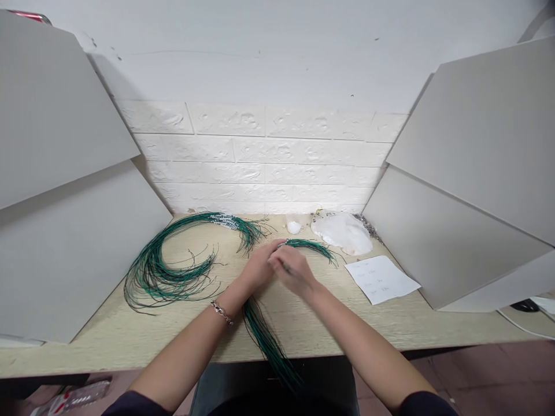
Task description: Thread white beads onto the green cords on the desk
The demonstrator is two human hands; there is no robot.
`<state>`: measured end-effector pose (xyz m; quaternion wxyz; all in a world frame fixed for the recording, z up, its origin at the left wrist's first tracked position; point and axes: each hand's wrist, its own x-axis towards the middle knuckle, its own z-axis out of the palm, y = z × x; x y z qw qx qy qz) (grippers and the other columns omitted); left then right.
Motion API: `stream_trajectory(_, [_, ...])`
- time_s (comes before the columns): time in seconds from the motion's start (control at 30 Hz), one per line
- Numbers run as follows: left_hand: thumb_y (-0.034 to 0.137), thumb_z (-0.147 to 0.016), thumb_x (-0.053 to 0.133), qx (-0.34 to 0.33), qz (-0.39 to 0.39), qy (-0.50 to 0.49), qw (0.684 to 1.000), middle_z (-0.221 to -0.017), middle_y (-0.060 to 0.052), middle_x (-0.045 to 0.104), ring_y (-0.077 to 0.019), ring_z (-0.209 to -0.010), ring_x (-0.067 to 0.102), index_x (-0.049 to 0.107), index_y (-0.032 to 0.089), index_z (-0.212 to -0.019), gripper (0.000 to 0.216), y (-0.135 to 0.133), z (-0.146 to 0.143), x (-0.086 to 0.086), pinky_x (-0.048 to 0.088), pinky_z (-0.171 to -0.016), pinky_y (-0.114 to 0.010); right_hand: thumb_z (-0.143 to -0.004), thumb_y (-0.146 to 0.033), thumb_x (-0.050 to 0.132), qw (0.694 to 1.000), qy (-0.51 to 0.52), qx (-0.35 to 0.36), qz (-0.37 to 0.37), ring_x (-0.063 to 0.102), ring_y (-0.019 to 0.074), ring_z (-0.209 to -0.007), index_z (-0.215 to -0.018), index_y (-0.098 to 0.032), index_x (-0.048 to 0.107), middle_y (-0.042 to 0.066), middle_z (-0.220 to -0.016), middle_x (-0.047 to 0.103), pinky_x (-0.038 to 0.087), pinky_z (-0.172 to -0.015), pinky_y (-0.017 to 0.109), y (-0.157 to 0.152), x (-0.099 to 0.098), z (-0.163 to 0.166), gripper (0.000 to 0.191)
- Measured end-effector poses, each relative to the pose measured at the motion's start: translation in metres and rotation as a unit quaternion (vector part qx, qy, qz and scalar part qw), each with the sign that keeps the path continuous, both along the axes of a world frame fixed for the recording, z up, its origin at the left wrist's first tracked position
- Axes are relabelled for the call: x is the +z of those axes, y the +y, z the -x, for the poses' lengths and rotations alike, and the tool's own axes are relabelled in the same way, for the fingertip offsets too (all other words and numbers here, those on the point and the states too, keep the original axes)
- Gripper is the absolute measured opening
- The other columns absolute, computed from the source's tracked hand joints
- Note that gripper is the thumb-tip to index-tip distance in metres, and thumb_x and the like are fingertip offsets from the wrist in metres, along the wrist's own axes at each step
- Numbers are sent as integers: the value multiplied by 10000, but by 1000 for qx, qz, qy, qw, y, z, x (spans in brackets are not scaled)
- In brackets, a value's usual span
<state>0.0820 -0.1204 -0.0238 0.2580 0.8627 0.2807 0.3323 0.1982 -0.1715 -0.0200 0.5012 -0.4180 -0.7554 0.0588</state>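
Observation:
My left hand [259, 267] is closed around the middle of a bundle of thin green and black wires [265, 335]. One end of this bundle shows to the right of my hands on the table, and the other hangs over the front edge toward my lap. My right hand [295, 270] is closed right against the left one. Its fingers are pinched and a little blurred, and what they hold is too small to make out. To the left lies a larger curved bundle of green and black wires [150, 260], with white pieces [224, 220] along its upper part.
Behind my hands is a small white container [293, 225]. A white plastic bag [344, 232] lies to its right, with small metal parts [369, 227] near the panel. A paper with handwriting [381, 279] lies at the right. Grey panels [84, 248] flank the wooden table [321, 335].

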Motion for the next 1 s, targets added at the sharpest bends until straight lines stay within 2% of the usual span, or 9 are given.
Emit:
stream_trajectory(0.1, [258, -816, 384, 4, -18, -54, 998, -996, -100, 575, -180, -924, 516, 563, 126, -1030, 309, 3, 4, 2, 403, -822, -293, -840, -291, 395, 983, -147, -23, -103, 496, 151, -697, -704, -162, 580, 50, -672, 566, 407, -688, 288, -5, -3, 13, 263])
stream_trajectory(0.23, [302, -824, 392, 41, -5, -87, 995, -990, -73, 603, -164, -921, 537, 586, 153, -986, 293, 7, 6, 1, 411, -817, -278, -840, -226, 405, 976, -153, -31, -151, 518, 145, -746, -878, -143, 598, 58, -751, 600, 431, -698, 270, -5, -5, 14, 214])
stream_trajectory(0.4, [305, -817, 407, 52, 25, -73, 996, -950, -65, 625, -162, -869, 564, 598, 159, -950, 276, 7, 4, -3, 431, -780, -277, -863, -224, 371, 979, -128, -63, -146, 544, 149, -779, -985, -159, 584, 57, -793, 617, 446, -715, 284, 0, -8, 6, 254])
stream_trajectory(0.53, [189, -776, 408, 41, -9, -51, 998, -956, -71, 623, -171, -896, 553, 599, 155, -925, 245, 4, 4, 0, 413, -807, -294, -860, -240, 386, 988, -50, -71, -127, 538, 149, -849, -1044, -158, 541, 73, -878, 603, 453, -749, 286, 1, -8, 2, 255])
stream_trajectory(0.63, [167, -757, 395, 38, -26, -33, 998, -896, -66, 623, -170, -840, 553, 595, 157, -894, 243, 4, 5, 1, 420, -765, -294, -868, -257, 369, 993, -14, -75, -93, 538, 136, -846, -980, -191, 560, 55, -883, 596, 454, -748, 275, 1, -7, -1, 232])
stream_trajectory(0.73, [140, -712, 415, 47, -53, -41, 997, -903, -69, 601, -171, -844, 538, 563, 161, -972, 300, 5, 5, -2, 417, -761, -298, -866, -261, 378, 990, -63, -85, -93, 544, 138, -806, -927, -201, 597, 52, -839, 603, 445, -734, 281, 2, -8, -3, 235])
stream_trajectory(0.83, [146, -703, 429, 48, -61, -57, 995, -840, -60, 585, -159, -789, 535, 512, 152, -1067, 374, 3, 5, -5, 420, -734, -282, -858, -265, 404, 979, -113, -106, -134, 545, 148, -745, -914, -192, 621, 61, -773, 608, 437, -679, 290, 4, -8, -3, 236])
stream_trajectory(1.0, [307, -797, 411, 87, 18, -44, 995, -671, -9, 557, -119, -615, 502, 529, 165, -1021, 290, -5, 3, 3, 403, -614, -229, -838, -208, 440, 967, -143, -73, -196, 547, 148, -719, -989, -182, 594, 51, -736, 615, 445, -665, 289, 0, -9, 3, 217])
